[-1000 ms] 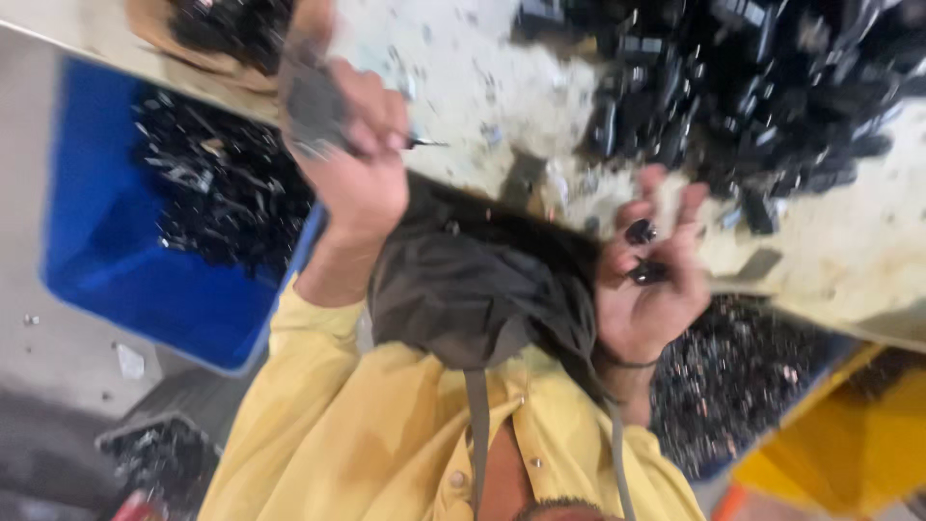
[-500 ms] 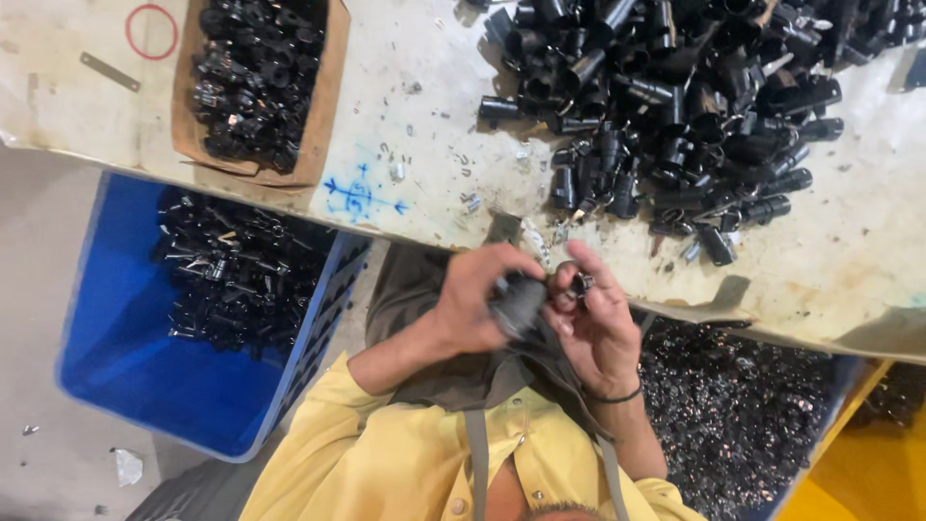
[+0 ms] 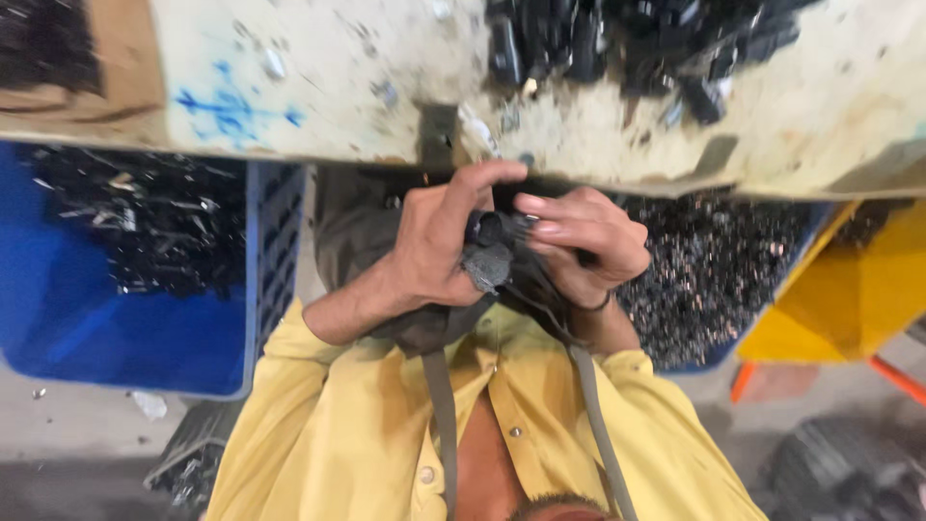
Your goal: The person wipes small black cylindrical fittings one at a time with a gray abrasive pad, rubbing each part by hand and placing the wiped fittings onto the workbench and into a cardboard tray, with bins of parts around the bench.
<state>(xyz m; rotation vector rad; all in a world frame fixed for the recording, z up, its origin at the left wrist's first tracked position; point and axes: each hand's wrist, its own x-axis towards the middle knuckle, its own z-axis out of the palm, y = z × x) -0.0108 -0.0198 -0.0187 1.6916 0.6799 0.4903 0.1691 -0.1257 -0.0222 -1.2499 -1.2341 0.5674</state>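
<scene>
My left hand and my right hand meet just below the edge of the worn white workbench, in front of my chest. Between them they grip a small dark grey part. The left thumb and fingers wrap its left side, and the right fingertips press on its top. A thin dark band circles my right wrist. My yellow shirt and a dark apron fill the lower middle of the view.
A pile of black parts lies on the bench top. A blue crate with dark scrap pieces stands on the left under the bench. Another bin of small dark bits and a yellow container are on the right.
My left hand came down from the bench with a dark part and joined my right hand. Both hands now hold it lower, closer to my chest.
</scene>
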